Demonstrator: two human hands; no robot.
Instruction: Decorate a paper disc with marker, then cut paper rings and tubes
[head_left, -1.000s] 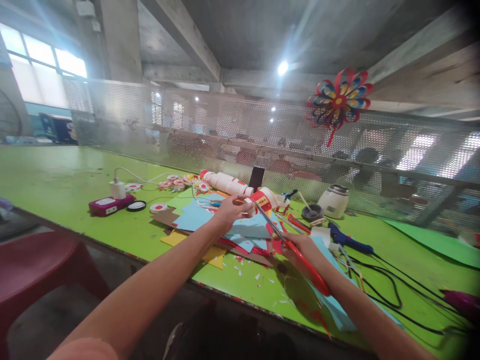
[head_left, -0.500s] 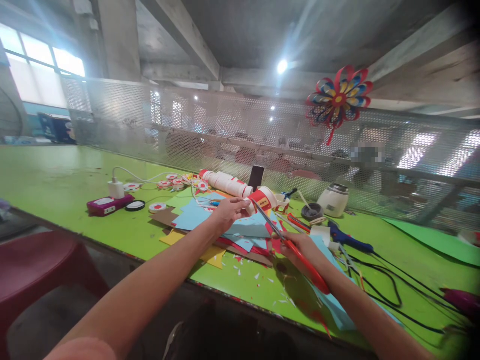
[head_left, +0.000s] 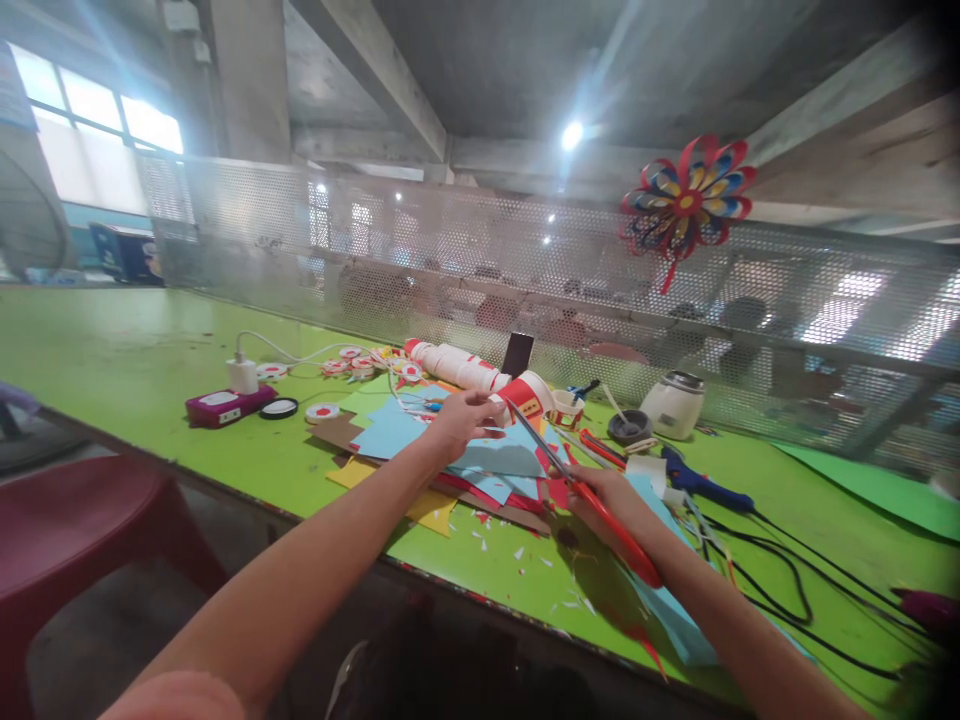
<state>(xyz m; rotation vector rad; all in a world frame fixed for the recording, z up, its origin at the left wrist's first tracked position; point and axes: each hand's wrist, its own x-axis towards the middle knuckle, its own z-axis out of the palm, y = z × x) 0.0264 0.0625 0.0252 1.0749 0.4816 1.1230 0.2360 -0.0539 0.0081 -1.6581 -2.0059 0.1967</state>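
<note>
My left hand (head_left: 466,425) grips the near end of a red and white paper cup (head_left: 531,400), its lower fingers slightly apart. The cup lies tilted above a pile of light blue paper (head_left: 401,440). In my right hand (head_left: 609,492) is a pair of scissors (head_left: 628,552) with long red handles. Their metal blades point up and left, with the tips at the cup's near edge. Whether the blades are cutting into the cup is too small to tell. Just behind it lies a row of nested white paper cups (head_left: 459,368).
A phone (head_left: 518,354) stands behind the cup. To the right lie a blue glue gun (head_left: 705,484) with black cables and a white canister (head_left: 674,406). A purple power strip (head_left: 227,406) sits left. Paper scraps litter the green table (head_left: 480,575). A red stool (head_left: 90,510) stands front left.
My left hand's lower fingers have spread a little from the cup. The scissors have barely moved. The whole view has shifted slightly.
</note>
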